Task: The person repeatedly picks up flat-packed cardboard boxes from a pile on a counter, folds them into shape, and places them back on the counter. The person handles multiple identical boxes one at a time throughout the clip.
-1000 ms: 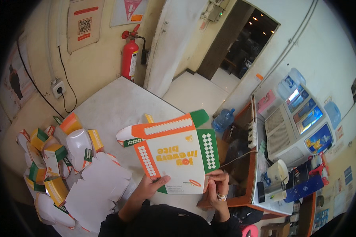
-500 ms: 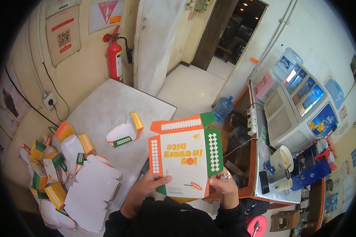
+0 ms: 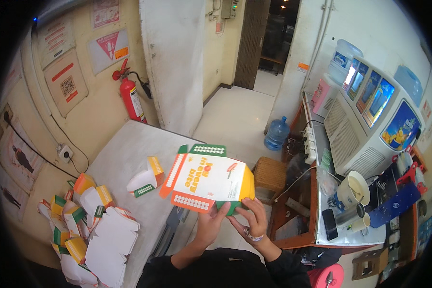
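Currently, the printed carton (image 3: 211, 177) is held mid-view. The left hand (image 3: 209, 228) pinches its six o'clock edge between thumb and fingers; the right hand (image 3: 255, 220), fingers bent, closes on it at four. At nine o'clock, a folded tray (image 3: 146, 180) sits on the table (image 3: 117, 151).

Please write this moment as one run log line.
left hand: grips unfolded carton; right hand: touches its green flap; table: piled folded boxes, white sheets

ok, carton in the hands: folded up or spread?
Mostly spread: the carton has orange flaps and a green flap splayed outward, no closed box formed.
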Motion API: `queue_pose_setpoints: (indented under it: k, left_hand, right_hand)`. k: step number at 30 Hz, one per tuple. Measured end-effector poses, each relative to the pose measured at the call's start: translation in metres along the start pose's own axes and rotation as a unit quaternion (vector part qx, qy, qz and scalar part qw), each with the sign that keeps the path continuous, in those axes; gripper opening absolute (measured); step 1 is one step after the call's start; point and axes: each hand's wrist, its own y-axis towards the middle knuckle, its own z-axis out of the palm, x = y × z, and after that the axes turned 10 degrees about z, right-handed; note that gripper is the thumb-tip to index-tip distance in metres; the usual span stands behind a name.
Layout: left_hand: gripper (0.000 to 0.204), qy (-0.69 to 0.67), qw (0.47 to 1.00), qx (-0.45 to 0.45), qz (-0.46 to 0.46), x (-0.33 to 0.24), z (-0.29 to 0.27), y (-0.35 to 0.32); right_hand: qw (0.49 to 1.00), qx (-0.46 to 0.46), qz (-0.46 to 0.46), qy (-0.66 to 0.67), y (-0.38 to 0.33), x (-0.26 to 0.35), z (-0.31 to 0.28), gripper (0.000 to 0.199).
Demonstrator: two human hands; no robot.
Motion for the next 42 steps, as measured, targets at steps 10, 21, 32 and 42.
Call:
queue_pose_setpoints:
  k: [10,21,32,42]
  left_hand:
    - [0.043,0.593,0.769,0.102,0.217,0.029,-0.013,-0.018]
    - [0.037,0.632,0.732,0.133,0.217,0.034,-0.02,-0.063]
    - [0.032,0.627,0.735,0.144,0.214,0.044,-0.013,-0.07]
    - [0.027,0.498,0.826,0.182,0.191,0.067,0.024,-0.054]
  right_hand:
    - [0.963,-0.016,0.172,0.205,0.012,-0.029,-0.04,0.012]
    - [0.963,0.06,0.115,0.237,0.012,-0.031,-0.056,0.017]
    - [0.981,0.153,0.069,0.101,-0.005,-0.027,-0.055,0.04]
    - [0.967,0.116,-0.06,0.22,0.008,-0.029,-0.069,0.023]
